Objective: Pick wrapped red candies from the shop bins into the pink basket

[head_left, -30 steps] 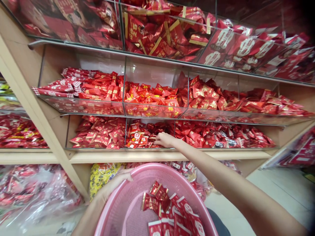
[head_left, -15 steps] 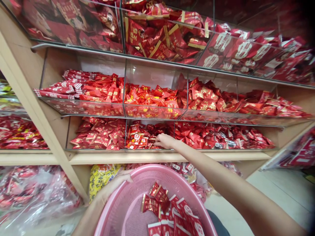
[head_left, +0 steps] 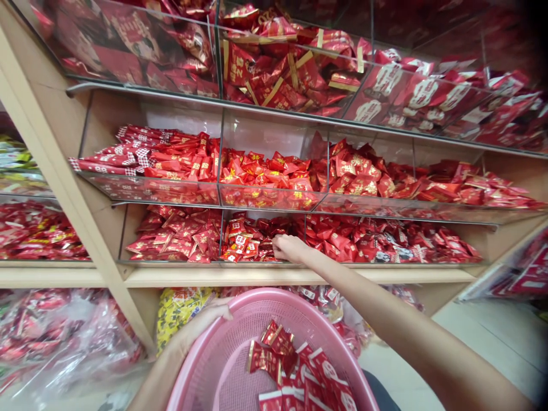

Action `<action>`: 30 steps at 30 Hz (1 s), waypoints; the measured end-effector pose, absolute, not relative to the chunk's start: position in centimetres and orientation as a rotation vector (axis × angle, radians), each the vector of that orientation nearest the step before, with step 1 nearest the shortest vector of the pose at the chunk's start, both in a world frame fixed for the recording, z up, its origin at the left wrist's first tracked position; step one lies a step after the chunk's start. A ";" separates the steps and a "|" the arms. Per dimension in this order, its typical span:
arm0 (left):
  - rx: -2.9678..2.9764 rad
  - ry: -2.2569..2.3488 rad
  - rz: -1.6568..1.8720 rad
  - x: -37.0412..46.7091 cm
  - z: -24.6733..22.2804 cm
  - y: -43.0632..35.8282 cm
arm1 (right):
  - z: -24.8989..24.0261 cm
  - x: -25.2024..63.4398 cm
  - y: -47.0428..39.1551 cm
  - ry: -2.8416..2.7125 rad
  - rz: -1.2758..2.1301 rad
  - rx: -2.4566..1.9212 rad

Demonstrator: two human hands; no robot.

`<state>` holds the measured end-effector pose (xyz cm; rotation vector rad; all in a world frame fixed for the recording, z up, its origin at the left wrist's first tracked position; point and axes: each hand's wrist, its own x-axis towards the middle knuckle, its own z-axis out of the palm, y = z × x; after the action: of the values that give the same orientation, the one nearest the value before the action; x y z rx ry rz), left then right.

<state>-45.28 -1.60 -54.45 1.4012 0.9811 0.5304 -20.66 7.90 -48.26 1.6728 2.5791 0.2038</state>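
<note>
My left hand grips the left rim of a pink mesh basket, thumb over the edge. Inside the basket lie red-and-gold wrapped packets and flatter red packets with white ends. My right hand reaches into the lowest shelf bin, fingers curled down at the dark red packets. Whatever is between its fingertips is too small to make out. Left of this hand are bright red packets with white and yellow print.
Clear-fronted shelves of red packets rise above. A wooden ledge runs below the lowest bins. Under it sits a yellow bag; a clear plastic bag of red packets lies at the lower left. Tiled floor shows at the right.
The view has shifted slightly, moving the shelves a little to the right in the picture. My right hand is still at the same bin, its fingers a bit more tucked in. My left hand keeps its hold.
</note>
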 end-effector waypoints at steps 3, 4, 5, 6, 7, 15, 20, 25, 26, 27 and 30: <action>1.421 0.945 0.544 -45.3 -54.8 -1.4 | -47.6 -20.4 7.9 2.578 0.197 1.714; 1.426 0.940 0.548 -45.3 -54.9 -1.4 | -47.4 -20.3 8.0 2.575 0.186 1.718; 1.427 0.941 0.549 -45.3 -54.9 -1.3 | -47.2 -20.3 8.0 2.567 0.170 1.718; 1.425 0.947 0.546 -45.2 -54.8 -1.4 | -47.2 -20.2 8.0 2.554 0.149 1.715; 1.419 0.955 0.540 -45.2 -54.8 -1.4 | -47.2 -20.3 8.0 2.539 0.125 1.709; 1.392 0.970 0.542 -45.1 -54.4 -1.6 | -49.0 -20.1 8.6 2.559 0.043 1.649; 1.372 0.965 0.539 -45.2 -54.6 -1.5 | -49.2 -19.7 9.2 2.596 0.010 1.632; 1.364 0.933 0.532 -45.2 -54.7 -1.5 | -48.9 -19.9 9.3 2.599 -0.023 1.635; 1.370 0.925 0.539 -45.2 -54.8 -1.5 | -48.9 -20.0 9.3 2.599 -0.019 1.643; 1.380 0.920 0.547 -45.2 -54.8 -1.5 | -48.9 -20.1 9.2 2.599 -0.013 1.650; 1.413 0.918 0.565 -45.3 -54.9 -1.6 | -49.0 -20.4 8.9 2.604 0.007 1.662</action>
<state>-45.26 -1.56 -54.93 1.4128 0.9178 0.5647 -20.37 8.95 -49.00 1.6618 2.6040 0.0065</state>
